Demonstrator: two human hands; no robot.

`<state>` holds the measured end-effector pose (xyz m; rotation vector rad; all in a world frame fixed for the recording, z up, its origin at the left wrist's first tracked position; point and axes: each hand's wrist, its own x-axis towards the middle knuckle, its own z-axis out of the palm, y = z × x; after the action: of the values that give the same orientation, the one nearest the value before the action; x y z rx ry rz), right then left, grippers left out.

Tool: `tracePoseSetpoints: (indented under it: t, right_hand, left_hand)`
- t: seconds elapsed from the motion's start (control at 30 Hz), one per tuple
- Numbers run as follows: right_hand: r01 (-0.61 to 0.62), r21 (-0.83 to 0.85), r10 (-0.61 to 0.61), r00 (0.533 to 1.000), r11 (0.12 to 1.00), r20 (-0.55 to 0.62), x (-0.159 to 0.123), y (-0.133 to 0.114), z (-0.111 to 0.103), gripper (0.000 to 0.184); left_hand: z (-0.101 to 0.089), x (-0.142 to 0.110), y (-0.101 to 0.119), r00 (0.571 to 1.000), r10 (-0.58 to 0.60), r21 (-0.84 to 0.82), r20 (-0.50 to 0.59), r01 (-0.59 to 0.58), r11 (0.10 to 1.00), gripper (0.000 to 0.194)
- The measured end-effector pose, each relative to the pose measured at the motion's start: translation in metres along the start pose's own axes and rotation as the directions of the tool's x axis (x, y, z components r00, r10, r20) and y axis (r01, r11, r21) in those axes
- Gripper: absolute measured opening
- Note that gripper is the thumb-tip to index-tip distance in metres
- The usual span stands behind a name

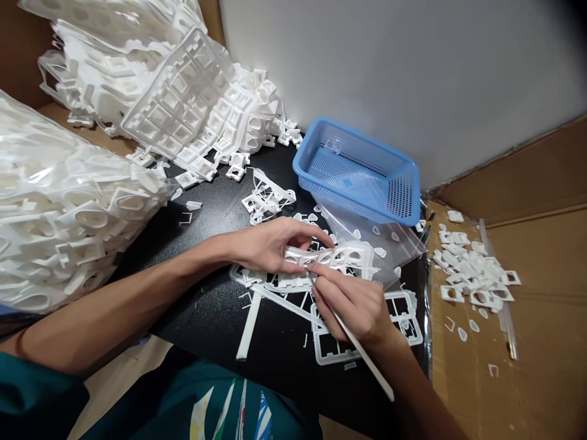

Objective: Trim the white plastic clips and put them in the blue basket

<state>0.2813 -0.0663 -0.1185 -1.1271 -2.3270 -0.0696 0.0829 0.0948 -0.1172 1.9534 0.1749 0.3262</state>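
Observation:
My left hand (279, 243) is closed on the left end of a white moulded plastic strip (348, 253) with a row of oval holes. In my right hand (353, 302) is a thin tool with a long pale handle (364, 357), gripped like a pen. Its tip meets the strip close to my left thumb; the exact point of contact is too small to make out. Under and around my hands lie white plastic frames, one of them a gridded frame (337, 354) at the lower right.
A blue perforated basket (358, 177) stands behind my hands on a clear plastic bag (394, 244). Bags of white parts (68, 214) crowd the left. Loose white pieces (472, 269) lie on cardboard to the right. A flat white strip (249, 327) rests on the black table.

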Motion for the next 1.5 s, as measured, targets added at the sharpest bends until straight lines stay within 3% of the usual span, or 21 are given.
tracePoseSetpoints:
  t: [0.13, 0.23, 0.37, 0.57, 0.63, 0.7, 0.8, 0.9, 1.3, 1.5]
  right_hand:
    - [0.090, -0.080, -0.092, 0.996, 0.993, -0.020, -0.004, 0.004, -0.003, 0.028]
    - [0.048, -0.029, -0.050, 0.997, 0.998, -0.059, -0.006, 0.003, -0.003, 0.032]
    - [0.005, 0.026, -0.004, 1.000, 1.000, -0.011, -0.003, 0.001, -0.002, 0.032]
    - [0.023, 0.054, -0.023, 1.000, 0.998, -0.007, -0.004, 0.002, -0.002, 0.032]
    - [-0.016, 0.116, 0.025, 0.997, 0.993, -0.074, -0.005, 0.001, -0.001, 0.031]
    - [-0.118, 0.248, 0.152, 0.981, 0.961, -0.120, -0.003, -0.001, -0.002, 0.027]
    - [-0.300, 0.444, 0.343, 0.939, 0.844, -0.018, 0.001, -0.002, -0.004, 0.016]
    - [-0.391, 0.506, 0.411, 0.908, 0.769, 0.078, 0.004, 0.001, -0.009, 0.009]
    - [-0.536, 0.535, 0.450, 0.843, 0.653, 0.296, 0.005, 0.011, -0.024, 0.005]
    - [-0.576, 0.477, 0.412, 0.814, 0.664, 0.411, 0.018, 0.016, -0.035, 0.004]
  left_hand:
    - [-0.002, 0.000, -0.001, 1.000, 0.004, 0.019, -0.003, -0.004, 1.000, 0.056]
    - [-0.002, -0.001, -0.002, 1.000, 0.004, 0.031, -0.010, -0.003, 1.000, 0.057]
    - [-0.002, 0.000, -0.002, 1.000, 0.011, 0.050, -0.012, -0.010, 0.999, 0.054]
    - [-0.003, 0.000, -0.002, 1.000, -0.008, 0.036, 0.006, 0.007, 0.999, 0.054]
    - [-0.004, 0.000, -0.002, 1.000, -0.013, 0.048, 0.007, 0.013, 0.999, 0.056]
    - [-0.005, 0.000, -0.001, 1.000, -0.015, 0.050, 0.009, 0.014, 0.999, 0.058]
    - [-0.006, 0.001, 0.001, 1.000, -0.018, 0.017, 0.012, 0.018, 1.000, 0.058]
    - [-0.006, 0.001, 0.004, 1.000, -0.010, 0.018, 0.008, 0.009, 1.000, 0.057]
    - [-0.007, 0.001, 0.003, 0.999, 0.003, 0.034, 0.033, -0.004, 0.999, 0.059]
    - [-0.005, 0.002, 0.003, 1.000, -0.003, -0.010, 0.024, 0.003, 1.000, 0.061]
